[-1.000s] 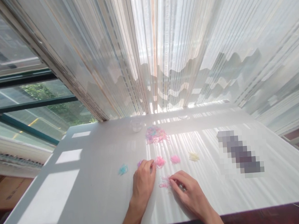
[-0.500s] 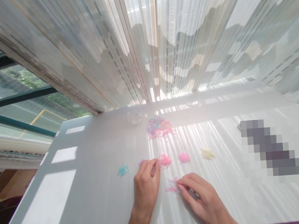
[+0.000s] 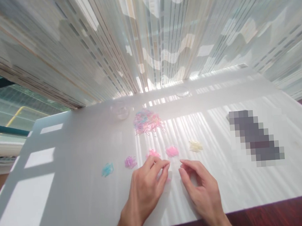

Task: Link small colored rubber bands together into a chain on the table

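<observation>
My left hand (image 3: 148, 182) has its thumb and fingertips pinched, just in front of a hot-pink pile (image 3: 153, 154) that it partly covers; whatever it may hold is too small to make out. Beside it, my right hand (image 3: 202, 185) has thumb and forefinger slightly apart, with nothing visible between them. A bit of pink (image 3: 168, 180) shows under the left fingers. Small piles lie in a row: teal (image 3: 107, 169), purple (image 3: 130, 162), pink (image 3: 172, 151) and pale yellow (image 3: 195, 145). Behind them is a larger mixed heap of thin coloured loops (image 3: 147, 121).
A clear round container (image 3: 120, 110) stands at the back of the white table (image 3: 81, 186), and a clear disc (image 3: 182, 92) lies farther right. A pixelated dark object (image 3: 256, 136) is at the right. Striped curtains (image 3: 146, 41) hang behind the table.
The view has shifted, so the table items appear farther left. My left hand has come down over the pink loops near me; my right hand has parted its fingertips and moved away from them.
</observation>
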### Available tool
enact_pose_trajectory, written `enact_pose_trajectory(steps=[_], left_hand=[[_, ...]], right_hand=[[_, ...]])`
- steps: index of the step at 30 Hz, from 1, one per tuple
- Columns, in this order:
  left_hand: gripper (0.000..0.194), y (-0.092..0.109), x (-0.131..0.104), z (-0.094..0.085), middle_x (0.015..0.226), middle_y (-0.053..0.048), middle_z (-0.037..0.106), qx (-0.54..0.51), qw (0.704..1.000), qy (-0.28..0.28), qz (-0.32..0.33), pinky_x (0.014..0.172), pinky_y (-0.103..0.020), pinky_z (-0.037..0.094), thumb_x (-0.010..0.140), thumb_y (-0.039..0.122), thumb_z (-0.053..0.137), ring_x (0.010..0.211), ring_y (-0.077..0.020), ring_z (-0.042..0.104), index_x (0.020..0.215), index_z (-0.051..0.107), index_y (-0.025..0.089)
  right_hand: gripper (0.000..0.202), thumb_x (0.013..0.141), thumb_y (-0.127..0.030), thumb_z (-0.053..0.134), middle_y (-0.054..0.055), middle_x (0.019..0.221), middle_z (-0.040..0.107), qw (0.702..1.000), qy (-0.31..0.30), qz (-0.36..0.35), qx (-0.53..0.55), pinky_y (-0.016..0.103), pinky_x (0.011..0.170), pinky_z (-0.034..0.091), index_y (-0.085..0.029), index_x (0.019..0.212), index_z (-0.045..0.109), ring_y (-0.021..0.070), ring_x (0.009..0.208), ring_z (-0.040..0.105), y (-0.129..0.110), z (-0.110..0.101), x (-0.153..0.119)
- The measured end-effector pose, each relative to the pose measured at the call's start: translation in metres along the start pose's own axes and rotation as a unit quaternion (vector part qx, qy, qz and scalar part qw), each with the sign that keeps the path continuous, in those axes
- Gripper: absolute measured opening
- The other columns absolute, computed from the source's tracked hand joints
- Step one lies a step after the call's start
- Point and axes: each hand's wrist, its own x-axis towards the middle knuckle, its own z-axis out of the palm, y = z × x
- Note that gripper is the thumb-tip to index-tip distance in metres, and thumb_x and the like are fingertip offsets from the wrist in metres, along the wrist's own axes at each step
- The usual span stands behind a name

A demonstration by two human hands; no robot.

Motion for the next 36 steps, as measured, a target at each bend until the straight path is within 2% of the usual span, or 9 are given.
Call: enact_pose_trajectory(steps=[3,6,11,18,21,27,36], left_hand=[[0.022,0.001,0.000,0.004,0.090,-0.003,0.067,-0.007,0.999,-0.037,0.030,0.063,-0.020,0.054,0.104,0.021,0.049,0.070,-0.0116,0.066,0.113,0.069,0.022],[0.021,0.002,-0.001,0.007,0.090,-0.003,0.067,-0.007,0.998,-0.035,0.043,0.067,-0.020,0.056,0.105,0.020,0.048,0.073,-0.0120,0.068,0.112,0.068,0.022],[0.018,0.000,0.001,0.007,0.088,-0.002,0.066,0.019,0.999,-0.016,0.031,0.059,-0.019,0.052,0.104,0.021,0.050,0.068,-0.0107,0.066,0.108,0.067,0.021],[0.026,-0.003,0.016,0.009,0.084,-0.001,0.066,0.146,0.989,0.017,-0.007,0.050,-0.018,0.043,0.104,0.022,0.044,0.061,-0.0092,0.061,0.101,0.070,0.022],[0.029,-0.003,0.022,0.011,0.084,-0.001,0.066,0.176,0.984,-0.001,0.012,0.047,-0.018,0.039,0.104,0.021,0.042,0.057,-0.0090,0.058,0.099,0.070,0.022],[0.026,-0.005,0.024,0.013,0.090,-0.001,0.065,0.194,0.980,-0.038,0.022,0.049,-0.021,0.040,0.099,0.015,0.044,0.060,-0.0117,0.059,0.103,0.068,0.024],[0.028,-0.007,0.027,0.015,0.091,-0.002,0.066,0.189,0.981,-0.025,0.024,0.051,-0.020,0.041,0.096,0.011,0.046,0.063,-0.0119,0.060,0.103,0.070,0.024]], right_hand=[[0.011,0.097,-0.026,0.065,0.004,0.085,0.073,1.000,-0.002,0.003,0.006,0.028,0.067,0.061,-0.023,0.105,0.071,0.0174,0.070,0.070,-0.001,0.000,0.000],[0.009,0.098,-0.025,0.064,0.003,0.084,0.074,1.000,-0.009,-0.003,0.018,0.026,0.066,0.061,-0.023,0.100,0.072,0.0164,0.070,0.071,-0.003,0.000,0.001],[0.009,0.098,-0.026,0.064,0.004,0.086,0.076,1.000,-0.004,0.013,0.004,0.027,0.066,0.062,-0.022,0.100,0.072,0.0173,0.071,0.071,-0.002,0.000,0.000],[0.012,0.097,-0.024,0.062,0.006,0.088,0.074,1.000,0.002,0.017,-0.007,0.029,0.067,0.062,-0.022,0.104,0.071,0.0185,0.074,0.071,0.000,0.001,-0.001],[0.011,0.097,-0.022,0.061,0.006,0.088,0.075,1.000,-0.006,0.010,-0.009,0.029,0.067,0.062,-0.022,0.103,0.071,0.0192,0.076,0.072,-0.002,-0.001,-0.001],[0.012,0.098,-0.020,0.060,0.006,0.089,0.074,1.000,-0.014,0.007,-0.006,0.029,0.068,0.062,-0.022,0.102,0.070,0.0189,0.078,0.072,-0.003,-0.003,-0.001],[0.012,0.097,-0.019,0.059,0.005,0.086,0.075,1.000,-0.024,0.004,-0.005,0.028,0.065,0.061,-0.022,0.099,0.070,0.0189,0.076,0.073,-0.006,-0.002,0.002]])
